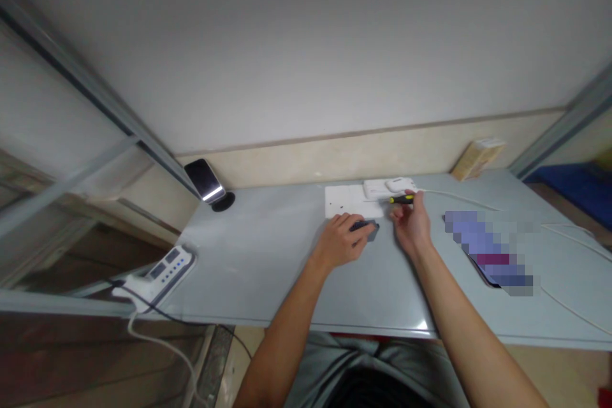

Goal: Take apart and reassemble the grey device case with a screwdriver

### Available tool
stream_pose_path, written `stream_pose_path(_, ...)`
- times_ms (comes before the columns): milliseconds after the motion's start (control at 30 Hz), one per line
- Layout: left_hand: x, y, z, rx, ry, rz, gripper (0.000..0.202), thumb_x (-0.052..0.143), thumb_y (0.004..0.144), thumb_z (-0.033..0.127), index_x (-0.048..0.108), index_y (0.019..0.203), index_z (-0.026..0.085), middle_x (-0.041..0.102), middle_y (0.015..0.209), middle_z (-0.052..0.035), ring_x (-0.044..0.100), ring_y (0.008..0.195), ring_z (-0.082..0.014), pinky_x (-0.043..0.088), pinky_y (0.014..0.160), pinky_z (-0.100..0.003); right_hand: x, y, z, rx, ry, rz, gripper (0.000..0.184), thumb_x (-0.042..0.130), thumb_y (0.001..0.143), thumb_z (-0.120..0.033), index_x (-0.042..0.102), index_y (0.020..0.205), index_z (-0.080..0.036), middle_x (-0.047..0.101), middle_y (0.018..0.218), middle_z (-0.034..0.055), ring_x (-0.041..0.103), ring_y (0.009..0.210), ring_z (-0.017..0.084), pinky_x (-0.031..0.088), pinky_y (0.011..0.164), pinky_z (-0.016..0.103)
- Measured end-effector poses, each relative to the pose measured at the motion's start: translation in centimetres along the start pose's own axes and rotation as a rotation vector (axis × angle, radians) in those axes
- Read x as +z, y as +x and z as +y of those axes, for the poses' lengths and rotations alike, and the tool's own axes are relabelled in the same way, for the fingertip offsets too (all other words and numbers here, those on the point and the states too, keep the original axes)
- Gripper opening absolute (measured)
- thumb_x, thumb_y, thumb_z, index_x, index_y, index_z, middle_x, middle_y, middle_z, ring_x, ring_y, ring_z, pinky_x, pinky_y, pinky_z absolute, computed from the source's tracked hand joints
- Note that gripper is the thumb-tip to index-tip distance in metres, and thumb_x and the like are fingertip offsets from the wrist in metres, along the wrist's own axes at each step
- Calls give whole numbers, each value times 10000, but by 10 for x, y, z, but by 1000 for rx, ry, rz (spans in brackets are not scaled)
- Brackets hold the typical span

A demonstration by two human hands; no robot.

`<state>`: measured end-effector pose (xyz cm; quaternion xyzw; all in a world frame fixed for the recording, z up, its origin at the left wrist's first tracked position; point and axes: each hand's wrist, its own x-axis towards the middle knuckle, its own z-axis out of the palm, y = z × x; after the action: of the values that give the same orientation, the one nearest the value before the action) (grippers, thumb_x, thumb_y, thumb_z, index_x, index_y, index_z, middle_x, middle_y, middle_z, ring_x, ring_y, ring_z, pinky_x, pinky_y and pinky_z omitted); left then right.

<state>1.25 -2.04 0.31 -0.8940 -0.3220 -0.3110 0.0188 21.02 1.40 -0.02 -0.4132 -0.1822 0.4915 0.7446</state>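
My left hand [340, 241] is closed round a small dark grey box-shaped object [371, 231] on the desk; its far side shows past my fingers. In my right hand [415, 224] is a screwdriver [401, 199] with a black and yellow handle, its shaft pointing left. The shaft lies over a white sheet [342, 194], which carries a few tiny dark pieces too small to name. Behind the screwdriver sit a flat white box [374, 189] and a rounded white object [400, 185]. The screwdriver and the grey object are apart.
A phone [204, 180] leans on a black round stand [223, 202] at the left. The white power strip [155, 277] lies by the desk's left edge, with cables. To the right are a blurred-out phone-like slab [482, 248], white cables and a yellowish carton [478, 158] against the wall.
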Motion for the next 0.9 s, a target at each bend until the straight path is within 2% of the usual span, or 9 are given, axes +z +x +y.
stream_pose_path(67,0,-1,0,2,-47,38,260,500,984,260,725,1112,249,691,1097,-80,640,977,-198,498,859,-356,1,-3,4,-82,-68,-16,526,781,670,-667,597,915,-240,490,654,-80,382,468,56,300,442,202)
stream_pose_path(167,-2,-3,-5,-79,-166,195,301,463,1006,343,700,1146,219,690,1118,-100,636,1052,-216,475,954,-395,0,-9,9,-154,-298,-10,541,758,691,-666,645,975,-220,525,682,-61,409,503,74,298,465,224)
stream_pose_path(233,-3,-5,-13,-224,-240,350,352,383,1040,357,683,1147,207,691,1113,-103,627,1085,-221,460,989,-404,-1,-13,12,-186,-471,-20,564,709,730,-682,670,1016,-197,525,644,-52,422,520,99,301,477,242)
stream_pose_path(300,-4,-7,-24,-398,-290,509,411,303,1066,343,686,1073,195,689,1025,-96,631,1015,-214,480,933,-384,-3,-16,13,-220,-599,-51,570,670,766,-681,690,1033,-178,523,614,-44,428,535,117,320,498,257)
stream_pose_path(367,-5,-10,-36,-526,-236,554,408,315,1066,343,692,1044,189,680,984,-93,617,990,-220,481,919,-382,-3,-18,13,-244,-664,-77,565,650,784,-674,701,1028,-168,511,596,-42,426,540,124,335,515,264)
stream_pose_path(400,-5,-12,-41,-551,-188,512,384,343,1059,335,698,1050,190,680,988,-94,608,995,-225,474,939,-390,-3,-19,12,-250,-679,-81,566,645,786,-675,703,1025,-165,506,593,-42,422,539,126,337,517,265)
stream_pose_path(500,-2,-18,-49,-564,-57,237,328,408,1036,267,702,1178,230,673,1123,-98,555,1095,-245,439,1010,-423,-1,-21,9,-261,-688,-74,573,637,778,-682,701,1005,-160,527,620,-30,426,546,127,349,520,266)
stream_pose_path(633,6,-22,-50,-560,105,-58,424,472,998,208,626,1355,375,530,1410,-91,439,1254,-299,397,1054,-509,2,-24,6,-274,-688,-76,532,631,792,-660,698,976,-165,597,707,-1,453,574,129,389,546,268)
stream_pose_path(900,14,-21,-49,-476,148,-130,417,508,977,220,649,1332,389,462,1493,-97,415,1258,-337,381,1044,-570,-2,-22,9,-239,-674,-71,481,647,806,-616,695,997,-178,601,715,-9,447,560,125,389,545,266)
